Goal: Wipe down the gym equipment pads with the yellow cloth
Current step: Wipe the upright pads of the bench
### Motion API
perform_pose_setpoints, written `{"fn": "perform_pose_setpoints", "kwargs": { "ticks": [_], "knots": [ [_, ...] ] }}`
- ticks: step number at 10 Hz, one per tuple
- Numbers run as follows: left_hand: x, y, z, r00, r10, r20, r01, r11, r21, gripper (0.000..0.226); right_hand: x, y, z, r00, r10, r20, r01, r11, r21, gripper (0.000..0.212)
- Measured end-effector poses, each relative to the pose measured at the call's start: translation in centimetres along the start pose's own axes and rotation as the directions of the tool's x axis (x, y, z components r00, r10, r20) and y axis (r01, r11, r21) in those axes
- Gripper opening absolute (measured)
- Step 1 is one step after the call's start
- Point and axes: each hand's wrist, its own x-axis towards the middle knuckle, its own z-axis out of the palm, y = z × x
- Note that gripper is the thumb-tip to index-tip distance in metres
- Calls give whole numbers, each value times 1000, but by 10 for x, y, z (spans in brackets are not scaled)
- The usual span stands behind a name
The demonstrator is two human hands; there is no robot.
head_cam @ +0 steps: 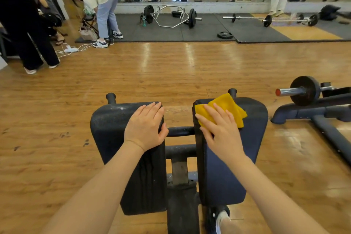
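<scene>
Nearby, a loaded barbell (pixel 302 91) rightward.

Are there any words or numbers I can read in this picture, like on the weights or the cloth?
No, none can be read.
Yellow cloth: no label or print shows.
Right pad and left pad: plain, no brand mark.
Weight plate on the floor mat: any raised lettering is too small and blurred to read.
Weight plate on the bar at right: no readable marking.
Paper bag by the stool: pattern only, too blurred to read.
</scene>
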Motion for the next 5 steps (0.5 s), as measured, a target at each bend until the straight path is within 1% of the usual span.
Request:
{"fn": "perform_pose_setpoints", "kwargs": {
  "ticks": [1, 2, 3, 4, 5],
  "knots": [
    [0, 0, 1, 1000, -1, 0, 1, 1000, -10, 54, -16, 47, -11, 995, 74, -64, -75, 997, -20, 42],
    [1, 0, 1, 1000, -7, -1, 7, 1000, -8, 54, -21, 75, -25, 937, 334, -100, -334, 943, 17, 52],
    [1, 0, 2, 1000, -5, -2, 5, 1000, -8, 53, -5, 48, -16, 846, 511, -152, -500, 860, 105, 52],
    [0, 0, 2, 1000, -11, 12, 11, 1000, -5, 54, -5, -12, 7, 913, 375, -160, -372, 927, 49, 46],
    [0, 2, 0, 1000, -19, 24, 19, 1000, -4, 54, -19, -24, 14, 980, 168, -104, -175, 983, -63, 47]
  ]
}}
